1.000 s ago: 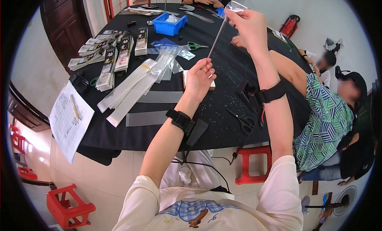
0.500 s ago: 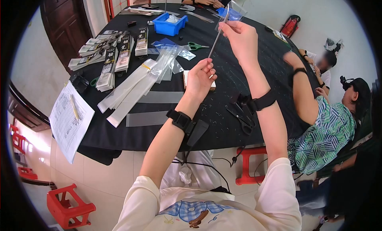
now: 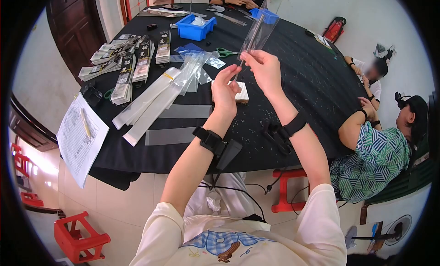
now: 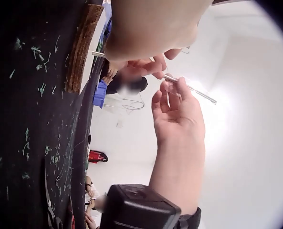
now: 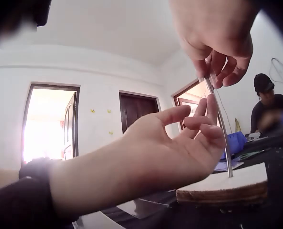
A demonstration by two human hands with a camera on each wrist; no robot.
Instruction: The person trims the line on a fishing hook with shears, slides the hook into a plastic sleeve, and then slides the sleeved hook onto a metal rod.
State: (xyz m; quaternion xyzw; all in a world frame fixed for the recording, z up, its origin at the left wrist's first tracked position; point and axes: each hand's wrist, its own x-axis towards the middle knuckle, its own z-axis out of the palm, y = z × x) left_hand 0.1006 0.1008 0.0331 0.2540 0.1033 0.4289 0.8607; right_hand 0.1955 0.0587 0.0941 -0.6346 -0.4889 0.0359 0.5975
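A thin metal rod (image 5: 228, 164) slants up between the two hands; its upper part runs inside a clear plastic sleeve (image 3: 268, 27). My right hand (image 3: 265, 70) pinches the rod and sleeve together near the sleeve's lower end. Lower down, my left hand (image 3: 224, 95) has half-curled fingers around the rod, thumb apart from the index finger. In the right wrist view, the rod's lower end overlaps the white top of a brown-edged block (image 5: 246, 183) on the table. Past the right hand, the rod's other end (image 4: 213, 100) sticks out in the left wrist view.
Clear sleeves (image 3: 151, 103) lie left of the hands, with printed packets (image 3: 123, 80) beyond. Green-handled scissors (image 3: 224, 52) and a blue bin (image 3: 195, 27) stand farther back. A form with a pen (image 3: 82, 137) overhangs the left edge. Another person (image 3: 371, 156) sits at right.
My right hand has come down and left along the rod, bringing the clear sleeve over it, close to my left hand. My left fingers have loosened and spread. The person at right has drawn an arm back.
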